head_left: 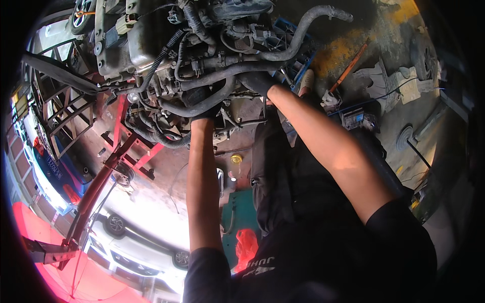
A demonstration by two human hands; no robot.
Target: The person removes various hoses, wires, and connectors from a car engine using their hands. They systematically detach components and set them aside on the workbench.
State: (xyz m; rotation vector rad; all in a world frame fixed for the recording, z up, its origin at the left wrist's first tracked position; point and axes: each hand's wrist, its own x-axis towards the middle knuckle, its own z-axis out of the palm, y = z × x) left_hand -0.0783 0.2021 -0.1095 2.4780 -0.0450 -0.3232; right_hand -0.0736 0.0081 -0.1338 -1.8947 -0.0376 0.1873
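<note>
An engine with black rubber hoses and corrugated wiring tubes fills the upper middle of the head view. My left hand, in a dark glove, reaches in among the hoses, and a thick curved hose crosses in front of it. To its right, my right hand, also dark-gloved, is pushed in beneath a long black hose. The fingers of both hands are hidden by hoses and shadow, so what they touch or hold does not show.
A red engine hoist stands on the left beside a black metal frame. On the right floor lie an orange-handled tool and grey metal parts. A blue crate sits behind the hoses. A red plastic bag lies near my body.
</note>
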